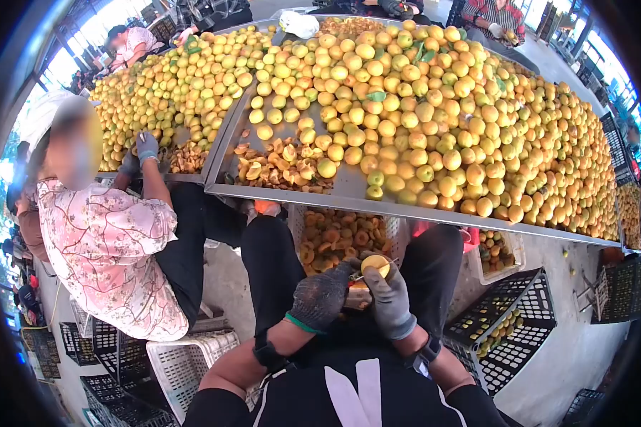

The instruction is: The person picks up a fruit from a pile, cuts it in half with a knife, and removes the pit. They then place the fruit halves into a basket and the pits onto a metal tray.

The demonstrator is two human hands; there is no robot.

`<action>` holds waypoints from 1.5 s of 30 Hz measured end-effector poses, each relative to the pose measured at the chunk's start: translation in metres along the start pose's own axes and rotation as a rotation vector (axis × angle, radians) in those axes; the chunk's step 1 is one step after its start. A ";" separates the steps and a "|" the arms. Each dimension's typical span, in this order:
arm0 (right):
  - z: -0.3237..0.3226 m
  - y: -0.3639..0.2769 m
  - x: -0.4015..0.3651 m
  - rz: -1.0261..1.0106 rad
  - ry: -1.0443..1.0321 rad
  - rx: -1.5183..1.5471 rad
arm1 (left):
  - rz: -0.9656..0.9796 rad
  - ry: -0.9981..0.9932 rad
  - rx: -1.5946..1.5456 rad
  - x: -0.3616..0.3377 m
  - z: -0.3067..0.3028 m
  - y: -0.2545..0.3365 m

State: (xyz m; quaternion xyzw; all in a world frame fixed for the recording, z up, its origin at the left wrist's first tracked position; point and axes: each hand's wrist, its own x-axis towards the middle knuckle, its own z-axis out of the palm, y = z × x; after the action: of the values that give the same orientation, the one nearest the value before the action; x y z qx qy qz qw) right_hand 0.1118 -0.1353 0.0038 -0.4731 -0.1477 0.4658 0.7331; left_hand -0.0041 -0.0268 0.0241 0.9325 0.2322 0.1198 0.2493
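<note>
Over my lap, my right hand [392, 304], in a grey glove, is closed around a cut yellow fruit [375, 267], apricot- or peach-like, its pale flat face turned up. My left hand [316, 299] wears a darker knit glove with a green cuff. Its fingers are curled together close against the fruit, around something small and partly hidden, with a bit of red showing by the fingertips. Just beyond both hands, between my knees, stands a light crate [397, 238] holding many cut fruit pieces [342, 235].
A metal-edged table [299, 198] carries heaped whole fruit [434, 121] and a pile of peelings or scraps [281, 165]. A person in a pink floral shirt [107, 242] sits at my left; others work across the table. Black crates [516, 327] and a white crate [185, 363] flank me.
</note>
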 end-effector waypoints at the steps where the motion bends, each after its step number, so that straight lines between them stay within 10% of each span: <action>1: 0.000 0.001 -0.001 -0.025 0.040 -0.075 | 0.031 0.029 -0.014 0.001 0.002 -0.002; 19: -0.011 -0.023 -0.011 0.042 -0.085 -0.079 | -0.078 -0.396 0.009 0.012 -0.034 0.025; 29: -0.013 -0.032 -0.002 0.104 -0.321 0.358 | -0.094 -0.181 -0.272 0.018 -0.008 -0.007; 34: -0.029 -0.012 0.009 -0.154 -0.109 -0.257 | -0.153 -0.250 -0.465 0.025 0.004 -0.019; 45: -0.038 -0.012 0.027 -0.015 -0.042 -0.322 | -0.255 -0.384 -0.399 0.033 0.007 -0.020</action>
State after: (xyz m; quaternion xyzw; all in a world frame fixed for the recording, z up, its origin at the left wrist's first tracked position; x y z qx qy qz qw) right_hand 0.1572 -0.1357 -0.0115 -0.5733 -0.2394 0.4404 0.6481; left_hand 0.0198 0.0018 0.0117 0.8339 0.2681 -0.0476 0.4800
